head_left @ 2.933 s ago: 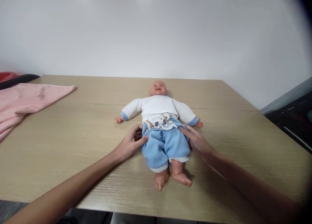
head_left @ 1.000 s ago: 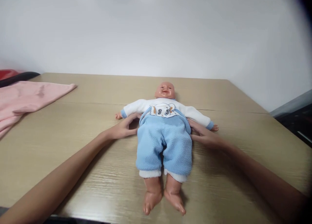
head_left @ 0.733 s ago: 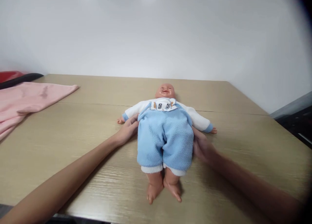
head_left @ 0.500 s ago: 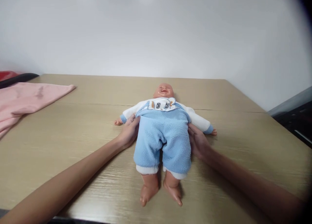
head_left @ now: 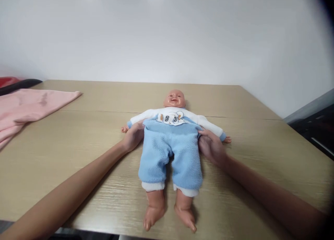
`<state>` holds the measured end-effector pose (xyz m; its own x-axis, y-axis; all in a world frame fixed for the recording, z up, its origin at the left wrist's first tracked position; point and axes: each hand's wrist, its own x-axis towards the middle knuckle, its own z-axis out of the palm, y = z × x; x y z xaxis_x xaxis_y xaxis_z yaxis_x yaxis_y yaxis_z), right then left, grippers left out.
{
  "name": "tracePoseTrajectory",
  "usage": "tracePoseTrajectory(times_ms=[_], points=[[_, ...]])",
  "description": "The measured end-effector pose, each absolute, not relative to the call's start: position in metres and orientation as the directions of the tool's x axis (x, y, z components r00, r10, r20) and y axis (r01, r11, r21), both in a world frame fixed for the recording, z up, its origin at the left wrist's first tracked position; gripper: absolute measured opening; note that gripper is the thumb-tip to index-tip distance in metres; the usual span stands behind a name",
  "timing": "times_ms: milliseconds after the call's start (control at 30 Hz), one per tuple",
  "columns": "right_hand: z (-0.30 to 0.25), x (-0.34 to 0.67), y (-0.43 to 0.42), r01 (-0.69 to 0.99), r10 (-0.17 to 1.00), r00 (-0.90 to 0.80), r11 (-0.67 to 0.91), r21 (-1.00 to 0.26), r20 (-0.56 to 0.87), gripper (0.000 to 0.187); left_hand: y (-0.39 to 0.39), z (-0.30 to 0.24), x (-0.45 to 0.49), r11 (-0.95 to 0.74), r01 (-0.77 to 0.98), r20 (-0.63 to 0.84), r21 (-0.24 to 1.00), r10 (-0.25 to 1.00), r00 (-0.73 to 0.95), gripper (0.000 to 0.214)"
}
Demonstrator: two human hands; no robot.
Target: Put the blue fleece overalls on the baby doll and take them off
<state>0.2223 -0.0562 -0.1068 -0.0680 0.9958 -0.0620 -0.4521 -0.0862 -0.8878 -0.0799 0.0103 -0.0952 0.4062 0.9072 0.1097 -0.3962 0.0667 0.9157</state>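
A baby doll (head_left: 174, 98) lies on its back in the middle of the wooden table (head_left: 78, 139), head away from me. It wears a white top with blue cuffs and fluffy light-blue trousers (head_left: 171, 153) with an elephant bib. My left hand (head_left: 133, 137) is closed on the trousers' upper left edge at the doll's side. At the upper right edge, my right hand (head_left: 211, 146) grips the same trousers. The doll's bare feet point toward me near the table's front edge.
A pink cloth (head_left: 26, 106) lies at the table's far left, with a red and black object behind it. A white wall stands behind the table. A dark surface shows at the right edge of view.
The blue trousers, bunched around the doll's hips at first, now reach its chest. Both hands moved up the doll's sides with the fabric. In the last second the doll slid slightly toward me.
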Motion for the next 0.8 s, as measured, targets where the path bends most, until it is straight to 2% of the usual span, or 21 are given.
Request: tracePoseTrajectory(times_ms=[67, 133, 233, 300, 400, 467, 567, 667, 733, 800], points=[[-0.11, 0.225, -0.057, -0.357, 0.999, -0.036, 0.022, -0.934, 0.037, 0.018, 0.011, -0.093, -0.085, 0.038, -0.343, 0.129, 0.939, 0.884, 0.45, 0.033], [-0.11, 0.229, -0.06, -0.129, 0.99, 0.001, 0.143, -0.981, 0.144, 0.016, 0.012, -0.087, -0.087, -0.052, -0.223, 0.15, 0.973, 0.878, 0.454, 0.035], [-0.103, 0.234, -0.062, 0.256, 0.93, -0.011, 0.358, -0.898, 0.368, 0.02, 0.014, -0.075, -0.084, -0.212, 0.001, 0.191, 0.977, 0.879, 0.436, 0.031], [-0.095, 0.235, -0.058, 0.304, 0.898, -0.034, 0.428, -0.851, 0.44, 0.02, 0.017, -0.069, -0.078, -0.259, 0.05, 0.213, 0.965, 0.876, 0.432, 0.033], [-0.092, 0.234, -0.041, 0.151, 0.946, -0.013, 0.321, -0.935, 0.323, 0.027, 0.024, -0.071, -0.069, -0.231, 0.006, 0.208, 0.973, 0.887, 0.412, 0.041], [-0.097, 0.236, -0.031, 0.111, 0.976, -0.001, 0.218, -0.969, 0.22, 0.036, 0.028, -0.079, -0.07, -0.193, 0.028, 0.166, 0.981, 0.901, 0.401, 0.045], [-0.111, 0.243, -0.032, 0.255, 0.985, -0.004, 0.166, -0.953, 0.171, 0.046, 0.026, -0.09, -0.08, -0.199, 0.176, 0.102, 0.964, 0.889, 0.446, 0.046], [-0.122, 0.248, -0.048, 0.408, 0.981, 0.025, 0.168, -0.897, 0.195, 0.052, 0.016, -0.093, -0.092, -0.268, 0.321, 0.095, 0.908, 0.88, 0.465, 0.042], [-0.127, 0.246, -0.06, 0.415, 0.98, 0.075, 0.138, -0.899, 0.185, 0.051, 0.008, -0.093, -0.093, -0.264, 0.365, 0.084, 0.893, 0.894, 0.441, 0.041], [-0.13, 0.24, -0.066, 0.287, 0.985, 0.133, 0.067, -0.956, 0.108, 0.046, 0.001, -0.094, -0.089, -0.201, 0.34, 0.051, 0.919, 0.914, 0.403, 0.041]])
